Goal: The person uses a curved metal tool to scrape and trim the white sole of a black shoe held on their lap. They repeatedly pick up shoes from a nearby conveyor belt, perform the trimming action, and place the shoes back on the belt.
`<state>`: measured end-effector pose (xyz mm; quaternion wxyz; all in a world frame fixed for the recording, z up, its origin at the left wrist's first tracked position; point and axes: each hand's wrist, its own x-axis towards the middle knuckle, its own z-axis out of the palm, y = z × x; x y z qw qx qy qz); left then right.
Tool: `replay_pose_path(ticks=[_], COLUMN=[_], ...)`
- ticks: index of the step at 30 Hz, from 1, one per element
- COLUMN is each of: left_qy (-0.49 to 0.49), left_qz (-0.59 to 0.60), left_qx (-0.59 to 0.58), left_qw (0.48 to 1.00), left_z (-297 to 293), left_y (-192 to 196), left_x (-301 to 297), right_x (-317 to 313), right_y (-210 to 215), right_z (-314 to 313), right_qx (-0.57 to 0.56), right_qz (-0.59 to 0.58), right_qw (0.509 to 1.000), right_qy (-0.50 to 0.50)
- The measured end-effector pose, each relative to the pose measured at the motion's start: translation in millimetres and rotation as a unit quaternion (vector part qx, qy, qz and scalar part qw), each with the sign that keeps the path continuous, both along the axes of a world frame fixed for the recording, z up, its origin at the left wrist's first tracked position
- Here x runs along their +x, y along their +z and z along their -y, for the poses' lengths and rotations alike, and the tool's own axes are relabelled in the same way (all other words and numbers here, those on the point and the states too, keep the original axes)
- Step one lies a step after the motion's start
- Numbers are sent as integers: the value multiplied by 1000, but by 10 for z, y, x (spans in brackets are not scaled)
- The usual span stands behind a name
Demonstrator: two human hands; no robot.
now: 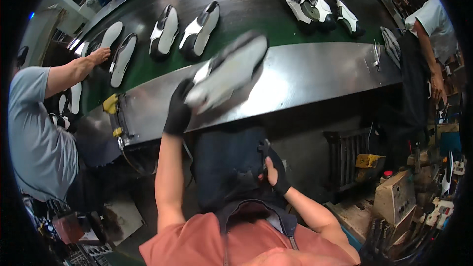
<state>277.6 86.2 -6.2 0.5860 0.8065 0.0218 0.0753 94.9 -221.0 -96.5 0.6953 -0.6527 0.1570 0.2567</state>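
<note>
My left hand [178,107], in a black glove, is closed round one end of a black and white shoe [229,71]. That shoe is blurred, tilted above the metal ledge, with its pale underside towards me. Low in front of my lap, my right hand [276,171] wears a black glove with the thumb bare. Its fingers are wrapped round a dark hand tool [265,147], whose head sticks up past the fist; its exact kind cannot be made out. Beyond the ledge, a shoe [201,29] and a second shoe [165,30] lie on the dark green conveyor belt [246,10].
A smooth metal ledge [315,69] edges the belt. Yellow-handled tools [112,104] hang at its left end. More shoes [320,10] lie farther right. A co-worker's hand [101,55] touches a shoe at left; another person [436,34] stands at right beside a control box [394,197].
</note>
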Motion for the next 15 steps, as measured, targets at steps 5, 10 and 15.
replay_pose_path(ticks=[5, 10, 15], left_qy=[47, -6, -90], left_qz=[-9, 24, -28], left_qx=[-66, -170, -117], left_qw=[997, 985, 989], left_z=[-298, 498, 763], left_y=[404, 279, 213], left_x=[-1833, -1986, -1763], right_x=[-330, -406, -581], right_y=[288, 948, 1355], right_z=[234, 215, 18], right_qx=[-15, -21, 59], right_qz=[-83, -32, 83], right_qw=[996, 993, 957], right_qy=[23, 112, 270])
